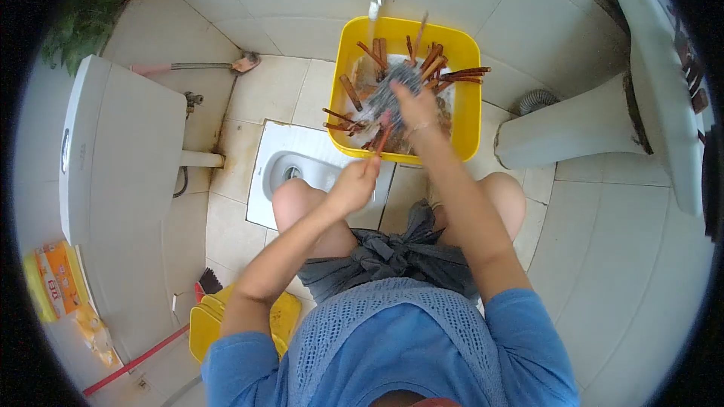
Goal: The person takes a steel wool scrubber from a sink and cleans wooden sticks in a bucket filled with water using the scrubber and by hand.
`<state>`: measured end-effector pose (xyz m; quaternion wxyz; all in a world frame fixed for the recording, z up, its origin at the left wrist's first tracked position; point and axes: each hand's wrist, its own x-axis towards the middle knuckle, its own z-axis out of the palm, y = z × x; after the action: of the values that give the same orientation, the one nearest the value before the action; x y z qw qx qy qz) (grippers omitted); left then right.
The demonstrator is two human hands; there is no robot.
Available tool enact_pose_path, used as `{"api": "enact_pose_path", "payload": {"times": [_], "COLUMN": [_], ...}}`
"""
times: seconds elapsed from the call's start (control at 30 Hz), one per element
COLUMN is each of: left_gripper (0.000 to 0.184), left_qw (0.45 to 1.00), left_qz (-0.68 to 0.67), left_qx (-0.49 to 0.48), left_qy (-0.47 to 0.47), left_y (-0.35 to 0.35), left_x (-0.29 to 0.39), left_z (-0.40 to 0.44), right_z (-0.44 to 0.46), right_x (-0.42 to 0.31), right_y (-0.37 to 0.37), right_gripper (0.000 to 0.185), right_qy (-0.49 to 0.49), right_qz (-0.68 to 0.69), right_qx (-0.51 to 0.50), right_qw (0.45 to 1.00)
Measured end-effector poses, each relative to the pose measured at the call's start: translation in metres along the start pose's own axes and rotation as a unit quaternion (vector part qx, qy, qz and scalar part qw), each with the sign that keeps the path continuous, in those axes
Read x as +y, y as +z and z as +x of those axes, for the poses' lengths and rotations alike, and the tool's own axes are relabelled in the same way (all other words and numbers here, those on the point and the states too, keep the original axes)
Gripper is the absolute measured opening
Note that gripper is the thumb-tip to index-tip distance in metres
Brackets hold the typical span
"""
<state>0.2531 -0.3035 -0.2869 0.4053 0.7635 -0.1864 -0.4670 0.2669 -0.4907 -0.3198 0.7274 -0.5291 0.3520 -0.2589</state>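
A yellow tub (469,124) stands below a wall tap (375,1) and holds many brown sticks (351,93) in water. Over the tub's near edge, my left hand (354,185) is closed round a thin reddish stick (385,138) that points into the tub. My right hand (415,105) grips a blurred grey cloth (385,102) above the tub's middle, close to the far end of that stick. Several sticks jut over the tub's right and left rims.
A white squat toilet (308,166) lies in the floor left of my knees. A white sink pedestal (577,128) is at the right. On the left are a white cistern (121,151), a brush (246,63), a yellow bin (205,328) and a red pole (136,362).
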Motion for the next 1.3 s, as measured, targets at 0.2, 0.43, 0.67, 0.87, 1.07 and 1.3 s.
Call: {"api": "enact_pose_path", "payload": {"times": [0.2, 0.43, 0.67, 0.87, 1.07, 1.3], "left_gripper": [0.041, 0.031, 0.019, 0.02, 0.025, 0.026], "left_qw": [0.995, 0.991, 0.957, 0.958, 0.943, 0.97], "left_qz": [0.079, -0.129, -0.289, -0.284, -0.33, -0.044], "left_qx": [-0.039, 0.017, -0.008, -0.016, -0.038, 0.088], "left_qy": [0.046, -0.035, -0.008, 0.028, -0.012, 0.22], "left_y": [-0.004, -0.03, -0.015, -0.014, -0.01, 0.018], "left_x": [-0.022, -0.024, -0.006, -0.002, 0.031, 0.012], "left_z": [-0.114, -0.113, -0.085, -0.05, -0.006, 0.032], "right_z": [0.069, 0.069, 0.056, 0.07, 0.035, -0.058], "right_x": [-0.104, -0.001, 0.114, 0.142, -0.026, -0.083], "right_y": [-0.051, -0.062, -0.067, -0.05, -0.083, -0.028], "right_gripper": [0.038, 0.055, 0.054, 0.06, 0.061, 0.033], "right_qy": [0.078, -0.002, -0.057, 0.017, 0.142, 0.188], "right_qz": [-0.016, -0.685, -0.767, -0.733, -0.552, -0.023], "right_qx": [0.132, -0.277, -0.582, -0.612, -0.46, -0.147], "right_qw": [0.988, 0.674, 0.263, 0.295, 0.681, 0.971]}}
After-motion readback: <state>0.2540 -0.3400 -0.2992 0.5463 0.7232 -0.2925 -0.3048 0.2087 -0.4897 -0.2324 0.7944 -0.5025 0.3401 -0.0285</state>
